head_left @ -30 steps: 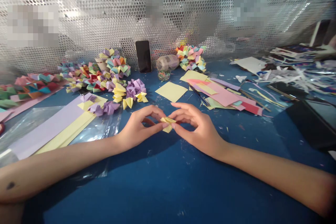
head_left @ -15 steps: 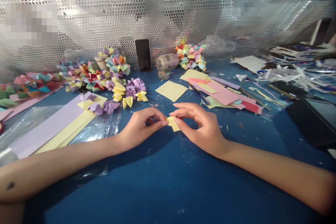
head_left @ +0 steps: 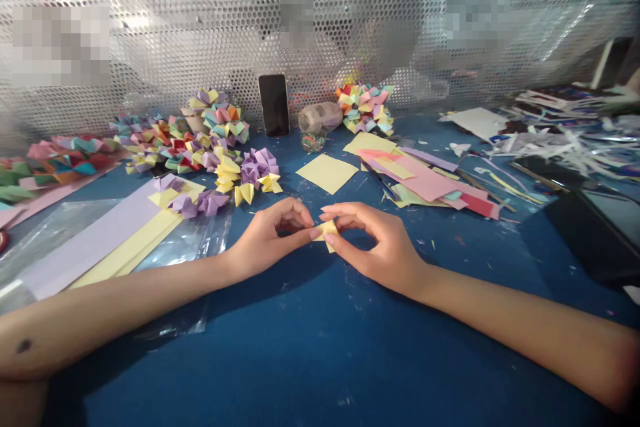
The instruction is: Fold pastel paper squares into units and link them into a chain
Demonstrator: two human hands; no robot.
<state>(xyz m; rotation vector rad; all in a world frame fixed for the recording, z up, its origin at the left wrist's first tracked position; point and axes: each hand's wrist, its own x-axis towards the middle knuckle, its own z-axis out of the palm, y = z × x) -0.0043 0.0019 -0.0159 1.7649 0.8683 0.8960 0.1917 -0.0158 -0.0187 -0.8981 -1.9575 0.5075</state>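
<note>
A small folded piece of yellow paper [head_left: 329, 228] is pinched between both hands, over the middle of the blue table [head_left: 320, 347]. My left hand [head_left: 270, 235] grips its left edge between thumb and fingers. On its right side, the thumb of my right hand [head_left: 383, 243] presses the front, with the fingers curled behind. Just beyond the hands lies a flat yellow paper square [head_left: 327, 173]. Folded yellow paper pieces [head_left: 244, 192] and purple ones [head_left: 259, 167] sit together to the left of that square. The finer folds of the held paper are partly covered by my fingers.
Purple paper strips [head_left: 100, 237] and yellow strips lie on a clear plastic bag at left. Clusters of colourful folded paper [head_left: 175, 147] stand behind. A phone [head_left: 274, 105] leans upright near a jar [head_left: 320, 117]. Pink paper [head_left: 420, 180], shredded scraps [head_left: 555, 140] and a dark device [head_left: 595, 233] occupy the right.
My right hand has shifted slightly left and down, its thumb further over the yellow paper. Less of the paper shows, and it has turned a little. My left hand stays almost in place.
</note>
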